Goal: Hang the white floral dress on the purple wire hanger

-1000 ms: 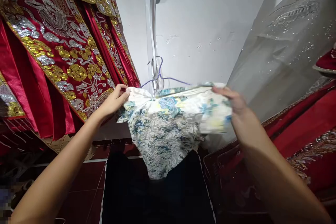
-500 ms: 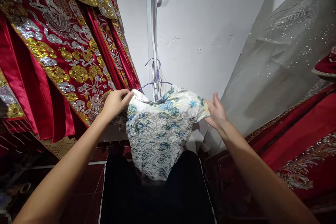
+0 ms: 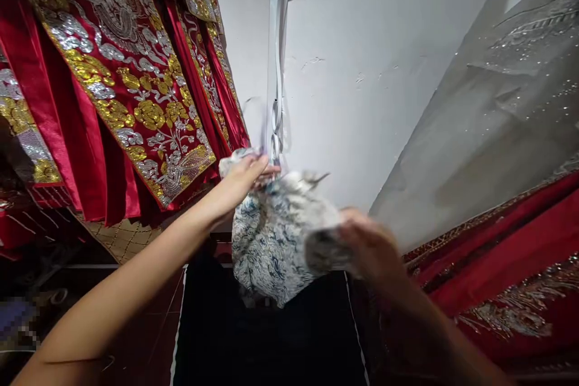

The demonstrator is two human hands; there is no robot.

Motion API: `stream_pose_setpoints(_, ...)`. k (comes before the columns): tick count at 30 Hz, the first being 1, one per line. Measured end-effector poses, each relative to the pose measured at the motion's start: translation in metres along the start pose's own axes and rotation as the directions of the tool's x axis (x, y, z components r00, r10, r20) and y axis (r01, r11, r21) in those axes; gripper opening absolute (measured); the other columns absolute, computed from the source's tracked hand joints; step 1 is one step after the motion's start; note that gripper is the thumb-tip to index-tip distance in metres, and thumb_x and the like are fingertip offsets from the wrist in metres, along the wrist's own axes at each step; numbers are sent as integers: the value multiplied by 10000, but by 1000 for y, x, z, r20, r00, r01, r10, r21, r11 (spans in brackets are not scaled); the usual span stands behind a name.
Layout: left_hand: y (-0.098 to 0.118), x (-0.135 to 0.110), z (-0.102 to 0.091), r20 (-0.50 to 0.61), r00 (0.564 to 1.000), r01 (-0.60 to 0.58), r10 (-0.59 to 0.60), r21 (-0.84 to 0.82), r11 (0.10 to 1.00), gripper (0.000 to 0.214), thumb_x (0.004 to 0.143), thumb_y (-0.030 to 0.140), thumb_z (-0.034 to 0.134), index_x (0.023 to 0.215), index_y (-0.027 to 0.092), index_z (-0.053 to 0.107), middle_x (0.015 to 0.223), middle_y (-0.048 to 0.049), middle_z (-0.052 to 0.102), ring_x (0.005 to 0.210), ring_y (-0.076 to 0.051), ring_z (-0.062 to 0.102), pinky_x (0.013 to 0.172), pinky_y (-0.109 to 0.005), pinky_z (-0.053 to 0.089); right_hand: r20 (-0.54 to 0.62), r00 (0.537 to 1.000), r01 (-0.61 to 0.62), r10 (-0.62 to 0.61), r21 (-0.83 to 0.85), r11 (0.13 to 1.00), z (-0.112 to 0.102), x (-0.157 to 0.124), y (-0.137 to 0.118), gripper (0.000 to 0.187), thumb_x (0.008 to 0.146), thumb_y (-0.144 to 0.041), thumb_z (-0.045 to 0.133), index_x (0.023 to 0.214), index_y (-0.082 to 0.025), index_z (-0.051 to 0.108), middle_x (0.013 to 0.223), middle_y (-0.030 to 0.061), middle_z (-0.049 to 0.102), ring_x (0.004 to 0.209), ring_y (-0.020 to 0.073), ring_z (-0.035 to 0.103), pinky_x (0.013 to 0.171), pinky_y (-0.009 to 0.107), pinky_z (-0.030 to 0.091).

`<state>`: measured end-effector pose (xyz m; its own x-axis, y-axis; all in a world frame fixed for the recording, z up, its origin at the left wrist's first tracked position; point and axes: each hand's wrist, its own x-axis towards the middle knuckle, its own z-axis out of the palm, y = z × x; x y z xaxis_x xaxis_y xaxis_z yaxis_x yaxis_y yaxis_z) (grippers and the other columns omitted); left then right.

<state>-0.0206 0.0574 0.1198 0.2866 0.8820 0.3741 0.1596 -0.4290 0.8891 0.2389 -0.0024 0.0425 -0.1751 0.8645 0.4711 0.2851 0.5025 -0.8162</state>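
A short-sleeved top point(image 3: 274, 247) with a white, blue and green floral pattern hangs bunched and tilted in front of my knees. At its neck and shoulder, my left hand point(image 3: 246, 178) is closed on the cloth, with some fingers extended across the collar. A thin purple wire hanger point(image 3: 263, 129) rises beside that hand, blurred; its lower part is hidden by the hand and cloth. My right hand point(image 3: 368, 241) is smeared by motion at the other sleeve, which it appears to grip and draw out. The sleeve's dark opening faces me.
Red garments point(image 3: 149, 114) with gold and silver embroidery hang on the left. A white metal upright point(image 3: 278, 42) stands before the white wall point(image 3: 353, 18). To the right hang a sheer sparkly gown point(image 3: 452, 126) and red beaded cloth point(image 3: 511, 235). My dark trousers point(image 3: 271, 344) are below.
My left hand has moved right, from the shoulder to the neck. The right hand has come down slightly with the sleeve. The top, spread out before, is now bunched, and its hanger has turned.
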Motion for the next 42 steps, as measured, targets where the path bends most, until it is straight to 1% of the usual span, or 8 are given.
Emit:
stream_pose_setpoints(4, -5, -37, 0, 169, 936, 344, -310, -235, 909, 316, 918, 398, 538, 1130, 167, 581, 923, -97, 663, 750, -169, 628, 710, -326, 519, 506, 838, 254, -203, -33, 967, 28, 3, 6, 394, 952, -560, 451, 1133, -268, 643, 1013, 71, 697, 902, 240, 651, 794, 367, 540)
stream_pose_setpoints(10, -1, -54, -46, 212, 934, 232, -288, 254, 939, 389, 926, 516, 499, 1019, 175, 662, 583, 32, 451, 493, -93, 382, 456, -224, 290, 129, 979, 184, -156, -240, 953, 23, 75, 48, 503, 944, -484, 507, 1409, -291, 495, 1388, 97, 527, 1300, 278, 482, 1079, 439, 390)
stream_pose_setpoints(15, 7, -20, -72, -57, 996, -24, 69, 565, 825, 328, 943, 441, 509, 914, 163, 679, 694, -20, 629, 617, -140, 549, 590, -258, 430, 192, 972, 140, -135, -16, 990, 16, 119, 58, 383, 912, -523, 539, 922, -178, 706, 919, 74, 697, 889, 222, 649, 814, 345, 512)
stream_pose_setpoints(21, -25, -9, -65, -271, 641, -233, 718, 823, 518, 196, 912, 289, 556, 1045, 183, 654, 1048, -92, 672, 986, -224, 603, 885, -352, 471, -292, 950, 154, -108, 141, 978, -24, 179, 48, 378, 705, -523, 767, 774, -155, 710, 772, 55, 695, 706, 187, 616, 609, 287, 480)
stream_pose_setpoints(23, -43, -17, -48, -156, 695, -326, 702, 802, 501, 198, 926, 258, 526, 1066, 189, 648, 993, -79, 688, 922, -212, 627, 847, -337, 481, -371, 925, 165, -77, 210, 964, -40, 186, 48, 353, 663, -492, 811, 754, -163, 720, 716, 39, 680, 624, 164, 587, 551, 276, 454)
stream_pose_setpoints(27, -83, -32, 3, 100, 966, -240, 238, 689, 683, 412, 988, 319, 433, 1394, 262, 478, 936, -37, 716, 730, -184, 655, 649, -277, 474, -421, 906, 154, -42, 234, 960, -57, 156, 60, 280, 718, -457, 796, 750, -187, 729, 657, 23, 649, 537, 141, 539, 497, 269, 411)
stream_pose_setpoints(35, -177, -44, 86, 23, 1000, -5, -17, 712, 702, 226, 990, 353, 424, 1018, 235, 614, 749, -32, 645, 689, -213, 616, 591, -266, 364, -466, 883, 101, -49, 88, 991, -51, 111, 78, 282, 826, -476, 682, 831, -195, 685, 722, 15, 625, 642, 164, 568, 603, 288, 457)
stream_pose_setpoints(42, -180, -68, 96, -42, 998, -10, 35, 505, 863, 261, 995, 307, 378, 864, 201, 577, 808, -58, 608, 798, -217, 593, 682, -287, 396, -716, 682, -12, -147, -213, 977, 13, 55, 104, 297, 804, -326, 630, 1081, -221, 638, 1141, 95, 602, 1063, 260, 572, 926, 432, 456)
